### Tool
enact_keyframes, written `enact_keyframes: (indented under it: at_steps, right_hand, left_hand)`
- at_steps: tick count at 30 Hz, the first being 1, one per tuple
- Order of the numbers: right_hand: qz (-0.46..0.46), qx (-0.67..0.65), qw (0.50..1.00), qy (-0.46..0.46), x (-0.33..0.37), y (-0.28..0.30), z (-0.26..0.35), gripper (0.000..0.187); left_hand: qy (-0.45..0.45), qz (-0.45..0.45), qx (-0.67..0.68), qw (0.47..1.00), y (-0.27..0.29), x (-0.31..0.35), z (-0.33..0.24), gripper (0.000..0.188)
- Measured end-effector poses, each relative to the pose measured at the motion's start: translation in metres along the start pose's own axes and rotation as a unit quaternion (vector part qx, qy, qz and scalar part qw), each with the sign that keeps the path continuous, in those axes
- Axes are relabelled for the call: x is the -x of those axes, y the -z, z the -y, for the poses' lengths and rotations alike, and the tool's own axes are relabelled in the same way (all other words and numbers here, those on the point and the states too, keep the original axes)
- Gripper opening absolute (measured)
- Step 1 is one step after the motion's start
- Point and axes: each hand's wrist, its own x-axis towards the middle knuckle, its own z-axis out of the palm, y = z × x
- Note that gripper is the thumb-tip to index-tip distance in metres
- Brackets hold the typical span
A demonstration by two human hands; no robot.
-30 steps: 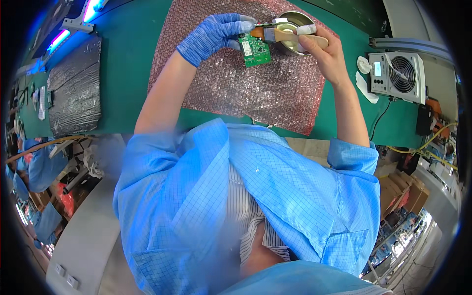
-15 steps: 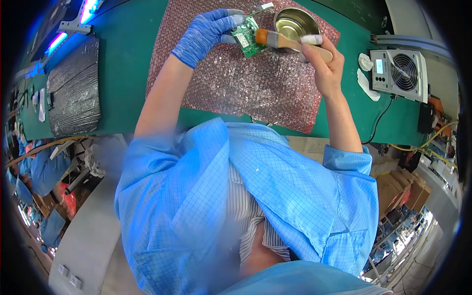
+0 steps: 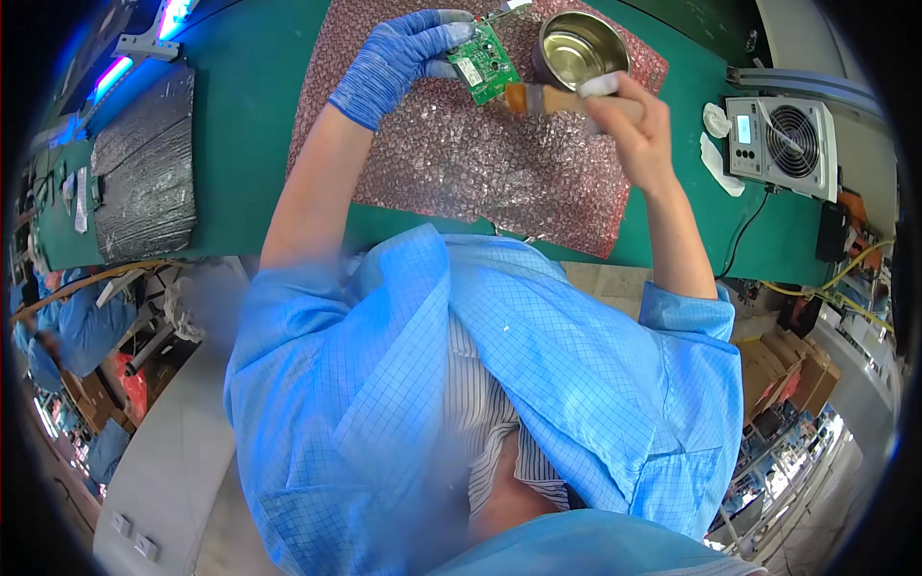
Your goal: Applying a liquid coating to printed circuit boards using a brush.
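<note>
My left hand (image 3: 408, 60), in a blue knitted glove, grips a green circuit board (image 3: 487, 65) by its left edge and holds it above the bubble wrap. A lead with a white connector (image 3: 516, 5) sticks out at the board's top. My bare right hand (image 3: 634, 125), white covers on its fingertips, is closed around the wooden handle of a flat brush (image 3: 552, 100). The brush's orange-brown bristles point left, close to the board's lower right corner; I cannot tell whether they touch. Just behind the brush stands a round metal bowl (image 3: 625, 50), with some liquid seemingly inside.
Pinkish bubble wrap (image 3: 451, 173) covers the middle of the green table (image 3: 240, 144). A white fan unit (image 3: 789, 144) with a small display stands at the right beside crumpled white scraps (image 3: 718, 163). At the left lies a dark wrapped sheet (image 3: 144, 163) below a lit lamp (image 3: 115, 82).
The brush has moved slightly right and down, its bristles leaving the board's face for its lower corner. The board has turned a little, showing more of its surface.
</note>
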Motion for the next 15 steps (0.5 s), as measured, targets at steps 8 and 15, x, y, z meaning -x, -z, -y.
enact_keyframes:
  at_steps: [8,15]
  right_hand:
    - [-0.058,-0.137,0.988,0.042,-0.015,0.006,-0.018,0.023]
    - [-0.039,-0.141,0.989,0.004,0.002,-0.006,-0.025,0.022]
  left_hand:
    - [-0.011,0.065,-0.044,0.997,-0.002,0.000,-0.005,0.040]
    - [-0.009,0.024,0.043,0.999,0.002,0.005,-0.006,0.037]
